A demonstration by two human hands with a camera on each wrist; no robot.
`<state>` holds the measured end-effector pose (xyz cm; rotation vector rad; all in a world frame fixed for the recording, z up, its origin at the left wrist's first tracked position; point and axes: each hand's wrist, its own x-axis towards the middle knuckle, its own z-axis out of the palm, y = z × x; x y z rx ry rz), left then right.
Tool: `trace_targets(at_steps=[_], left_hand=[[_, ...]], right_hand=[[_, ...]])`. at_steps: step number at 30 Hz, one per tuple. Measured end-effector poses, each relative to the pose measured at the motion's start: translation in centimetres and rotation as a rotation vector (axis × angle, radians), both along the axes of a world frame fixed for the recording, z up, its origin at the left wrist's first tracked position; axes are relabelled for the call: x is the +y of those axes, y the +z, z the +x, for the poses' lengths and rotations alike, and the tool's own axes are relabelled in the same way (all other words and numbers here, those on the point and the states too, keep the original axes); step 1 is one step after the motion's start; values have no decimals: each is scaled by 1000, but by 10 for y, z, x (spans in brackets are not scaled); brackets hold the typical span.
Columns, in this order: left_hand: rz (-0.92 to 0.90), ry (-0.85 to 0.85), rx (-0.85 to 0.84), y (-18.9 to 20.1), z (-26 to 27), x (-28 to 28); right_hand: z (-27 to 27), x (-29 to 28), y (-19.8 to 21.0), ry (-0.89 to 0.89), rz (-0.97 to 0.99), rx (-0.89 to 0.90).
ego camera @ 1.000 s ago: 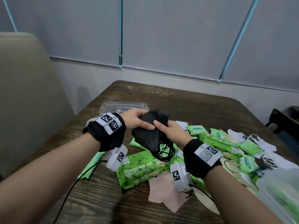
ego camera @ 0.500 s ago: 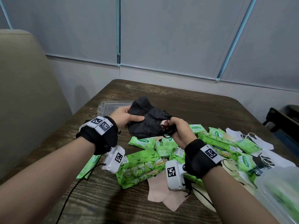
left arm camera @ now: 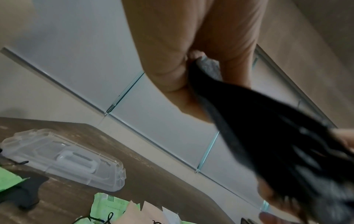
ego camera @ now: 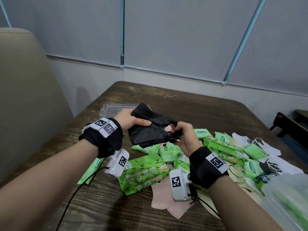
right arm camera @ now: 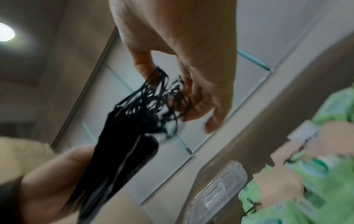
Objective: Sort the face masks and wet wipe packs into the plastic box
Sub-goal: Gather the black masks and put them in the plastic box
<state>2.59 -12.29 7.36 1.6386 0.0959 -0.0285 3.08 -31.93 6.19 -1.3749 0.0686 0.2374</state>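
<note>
A stack of black face masks (ego camera: 148, 130) hangs in the air between both hands, above the table's middle. My left hand (ego camera: 133, 120) grips its left end, thumb on top (left arm camera: 191, 72). My right hand (ego camera: 180, 134) pinches the tangled black ear loops (right arm camera: 161, 97) at the other end. Below lie several green wet wipe packs (ego camera: 145, 172) and pink masks (ego camera: 166, 200). White and cream masks (ego camera: 270, 147) lie to the right. A clear plastic lid (ego camera: 115, 107) (left arm camera: 63, 157) lies flat behind my left hand. The clear plastic box (ego camera: 290, 197), with green packs inside, stands at the lower right.
The dark wooden table (ego camera: 200, 110) is bare at its far side and along its left edge. A beige chair back (ego camera: 25, 97) stands to the left. A dark piece of furniture (ego camera: 293, 127) sits beyond the table's right edge. A black cable (ego camera: 70, 202) runs from my left wrist.
The black masks went from a bunched bundle hanging down to a stack stretched sideways between my hands. My hands moved apart and slightly up, the right one now on the ear loops.
</note>
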Motion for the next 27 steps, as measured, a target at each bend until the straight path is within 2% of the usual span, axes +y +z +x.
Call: trace_targets(at_steps=[5,7,9,11,15,18,20,23,27], left_hand=[[201,-170,18,7,-3,-3],[246,-230,1,9,-6,-8],[285,-265,-28,11,-7,-14],[363,-266,-57,13,-7,-18],[513,-263,-111,13,-11,-19],[761,-347,-134,8,-13,-17],[906,-325,-157,4,-11,-18],[973,-240,-220,-4,-8,-22],[968,-180,-258,-10,-3,-20]], right_hand=[[0,7,8,13,-506,-485],[4,16,9,140,-668,-525],[11,23,8,291,-783,-482],[14,25,7,334,-779,-447],[18,23,8,164,-774,-441],[23,21,6,77,-736,-409],[25,21,4,58,-661,-381],[19,22,6,66,-521,-328],[13,21,7,96,-399,-300]])
